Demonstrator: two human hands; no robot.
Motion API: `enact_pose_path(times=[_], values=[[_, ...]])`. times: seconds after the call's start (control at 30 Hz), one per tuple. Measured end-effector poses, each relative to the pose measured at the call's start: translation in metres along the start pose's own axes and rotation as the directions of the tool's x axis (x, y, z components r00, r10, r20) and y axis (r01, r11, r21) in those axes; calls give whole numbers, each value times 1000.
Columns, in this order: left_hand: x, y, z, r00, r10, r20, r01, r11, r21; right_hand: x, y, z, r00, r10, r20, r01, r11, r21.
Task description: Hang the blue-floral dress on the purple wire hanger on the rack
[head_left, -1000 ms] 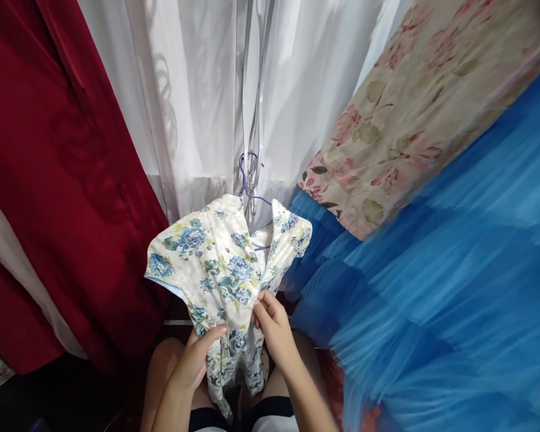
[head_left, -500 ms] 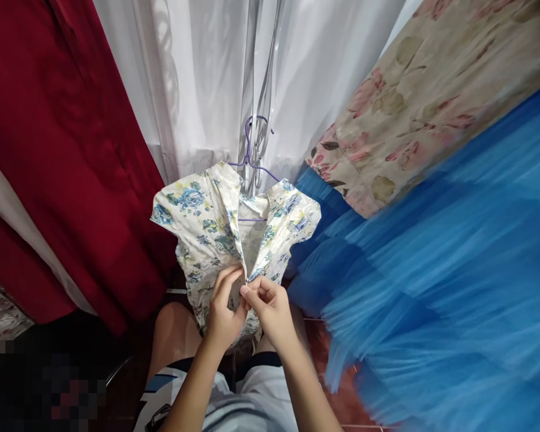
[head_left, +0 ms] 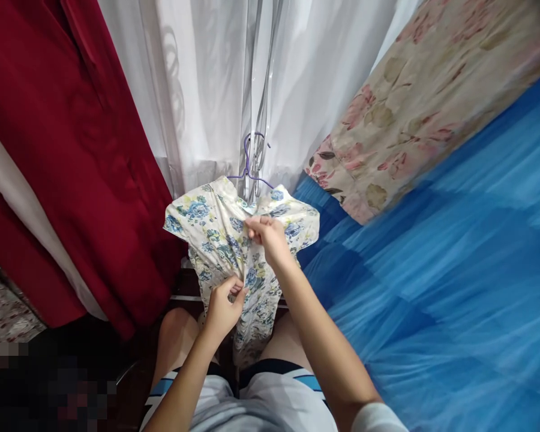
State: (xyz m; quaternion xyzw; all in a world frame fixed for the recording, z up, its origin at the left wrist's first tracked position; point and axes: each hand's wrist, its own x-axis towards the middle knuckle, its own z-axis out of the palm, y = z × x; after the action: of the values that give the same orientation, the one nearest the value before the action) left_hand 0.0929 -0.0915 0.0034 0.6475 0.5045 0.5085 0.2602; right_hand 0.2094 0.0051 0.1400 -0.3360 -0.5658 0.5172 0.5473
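A white dress (head_left: 202, 240) with blue and green flowers hangs on a purple hanger (head_left: 246, 165) in front of me. Its middle opening is closed up to near the neckline. My left hand (head_left: 225, 306) is closed, pinching the fabric beside the seam at waist height. Higher up, my right hand (head_left: 265, 234) is closed at the top of the seam, fingertips pressed together on the zipper, whose pull they hide. The dress's lower part falls between my knees.
White curtain-like cloth (head_left: 207, 90) and thin hanging ribbons (head_left: 254, 90) are behind the hanger. Red cloth (head_left: 94, 180) hangs at left. On the right are a pink-flowered beige cloth (head_left: 387, 120) and blue tulle (head_left: 432, 288). A dark, partly blurred-out object (head_left: 85, 336) is at lower left.
My right hand has moved up along the seam to the neckline, and the open front has closed. My left hand stays low on the fabric, now apart from the right.
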Motion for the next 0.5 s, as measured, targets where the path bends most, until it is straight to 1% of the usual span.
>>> enact_pose_path(times=[0.07,0.13,0.2,0.27,0.33,0.37,0.4,0.47,0.5], values=[[-2,-7,2,999,-11,38,11,1000,0,22,-15,6,998,-58,-21,58,998,7],[-5,-14,4,997,-14,78,15,1000,-21,34,-25,11,995,-94,-36,94,996,6],[-3,-17,3,994,-2,107,7,999,-46,35,-30,14,991,-122,-45,122,992,6],[6,-12,-3,995,34,93,-28,998,-58,30,-29,15,987,-154,-54,154,988,6],[24,4,-17,995,101,15,-100,993,-57,23,-26,13,981,-181,-65,181,983,-5],[36,17,-26,988,146,-51,-149,988,-52,18,-25,12,980,-189,-61,189,982,-15],[50,31,-35,973,197,-117,-203,978,-38,14,-24,11,979,-197,-51,196,980,-26],[80,61,-53,923,321,-212,-324,946,23,7,-24,9,974,-226,-19,225,973,-58],[94,76,-61,905,371,-207,-366,928,64,4,-25,9,969,-248,1,247,966,-77]])
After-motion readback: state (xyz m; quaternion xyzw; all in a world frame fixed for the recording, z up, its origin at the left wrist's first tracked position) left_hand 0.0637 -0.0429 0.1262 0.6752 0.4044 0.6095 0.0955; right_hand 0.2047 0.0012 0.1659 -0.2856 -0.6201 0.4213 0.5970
